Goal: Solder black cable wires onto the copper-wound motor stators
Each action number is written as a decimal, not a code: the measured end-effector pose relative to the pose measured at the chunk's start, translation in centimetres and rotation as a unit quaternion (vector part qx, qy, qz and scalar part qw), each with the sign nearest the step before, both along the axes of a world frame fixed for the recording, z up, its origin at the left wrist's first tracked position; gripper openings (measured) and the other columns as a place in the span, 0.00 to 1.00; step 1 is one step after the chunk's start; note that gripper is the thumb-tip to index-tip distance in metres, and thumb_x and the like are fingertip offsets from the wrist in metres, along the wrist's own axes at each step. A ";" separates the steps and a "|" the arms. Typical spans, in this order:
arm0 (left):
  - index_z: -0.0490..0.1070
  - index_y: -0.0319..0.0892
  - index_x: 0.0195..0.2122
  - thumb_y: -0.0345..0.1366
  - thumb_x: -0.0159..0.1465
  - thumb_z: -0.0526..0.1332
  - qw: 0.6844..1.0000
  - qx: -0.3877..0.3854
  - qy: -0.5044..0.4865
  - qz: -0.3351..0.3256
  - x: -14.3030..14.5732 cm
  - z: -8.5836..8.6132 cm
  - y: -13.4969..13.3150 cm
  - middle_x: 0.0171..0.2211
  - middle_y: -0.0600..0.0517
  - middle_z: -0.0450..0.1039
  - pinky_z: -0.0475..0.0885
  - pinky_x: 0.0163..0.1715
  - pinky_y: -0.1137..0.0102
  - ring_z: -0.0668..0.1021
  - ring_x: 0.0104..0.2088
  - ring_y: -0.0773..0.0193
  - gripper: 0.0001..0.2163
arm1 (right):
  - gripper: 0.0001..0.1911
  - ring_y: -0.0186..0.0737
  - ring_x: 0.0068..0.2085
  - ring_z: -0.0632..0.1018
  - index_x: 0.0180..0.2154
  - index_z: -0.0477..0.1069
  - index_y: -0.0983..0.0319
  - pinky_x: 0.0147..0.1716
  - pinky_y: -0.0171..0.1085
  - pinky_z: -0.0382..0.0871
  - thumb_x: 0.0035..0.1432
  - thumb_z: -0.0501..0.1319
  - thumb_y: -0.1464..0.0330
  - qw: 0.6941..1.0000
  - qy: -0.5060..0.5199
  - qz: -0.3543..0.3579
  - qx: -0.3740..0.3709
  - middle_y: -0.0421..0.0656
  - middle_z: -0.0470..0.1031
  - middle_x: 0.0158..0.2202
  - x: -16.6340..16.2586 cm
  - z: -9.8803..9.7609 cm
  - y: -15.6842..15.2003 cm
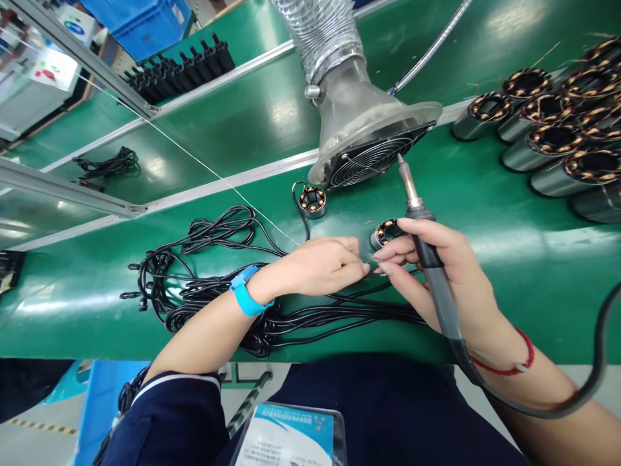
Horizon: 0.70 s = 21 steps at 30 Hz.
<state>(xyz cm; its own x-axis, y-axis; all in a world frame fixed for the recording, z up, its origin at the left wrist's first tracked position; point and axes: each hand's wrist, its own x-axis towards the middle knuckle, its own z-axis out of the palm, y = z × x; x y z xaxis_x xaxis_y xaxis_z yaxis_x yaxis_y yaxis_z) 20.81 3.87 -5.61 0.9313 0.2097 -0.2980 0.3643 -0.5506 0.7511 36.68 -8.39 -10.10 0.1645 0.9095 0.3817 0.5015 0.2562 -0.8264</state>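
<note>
My left hand [323,264], with a blue wristband, is pinched shut on a thin wire end beside a small wound motor stator [385,232] on the green bench. My right hand [436,272] grips a soldering iron [416,210] like a pen, its metal tip pointing up and away toward the extractor; its fingertips also meet the left hand's pinch next to the stator. A thin solder wire [213,171] runs in from the upper left to my left hand. A second stator [312,200] with a black lead lies farther back.
A fume extractor hood [369,139] on a ribbed hose hangs just behind the hands. Black cable bundles [218,278] sprawl left and under my wrists. Several stators [557,129] are stacked at the right. Blue crates [145,22] stand at the far left.
</note>
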 end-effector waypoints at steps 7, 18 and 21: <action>0.67 0.39 0.23 0.32 0.69 0.52 0.999 -0.013 -0.014 -0.037 -0.1 -0.1 0.4 0.33 0.51 0.68 0.64 0.41 0.69 0.70 0.36 0.67 0.15 | 0.27 0.32 0.35 0.80 0.59 0.60 0.51 0.39 0.34 0.79 0.60 0.61 0.74 0.999 -0.009 0.037 0.027 0.37 0.77 0.39 -0.1 0.1 0.0; 0.66 0.39 0.34 0.36 0.63 0.62 0.897 -0.399 -0.066 0.178 0.3 -1.4 -0.4 0.26 0.58 0.66 0.64 0.26 0.75 0.68 0.24 0.75 0.07 | 0.25 0.33 0.33 0.78 0.55 0.63 0.49 0.36 0.37 0.77 0.59 0.63 0.75 0.989 0.136 -0.034 0.035 0.36 0.75 0.35 -0.9 -0.2 0.2; 0.67 0.38 0.30 0.41 0.58 0.67 0.894 -0.377 -0.091 0.224 0.4 -1.1 -0.6 0.23 0.59 0.65 0.60 0.23 0.77 0.64 0.23 0.76 0.12 | 0.26 0.32 0.33 0.79 0.55 0.64 0.49 0.34 0.34 0.77 0.58 0.65 0.74 0.978 0.204 -0.024 0.033 0.35 0.76 0.34 -1.3 -0.3 0.4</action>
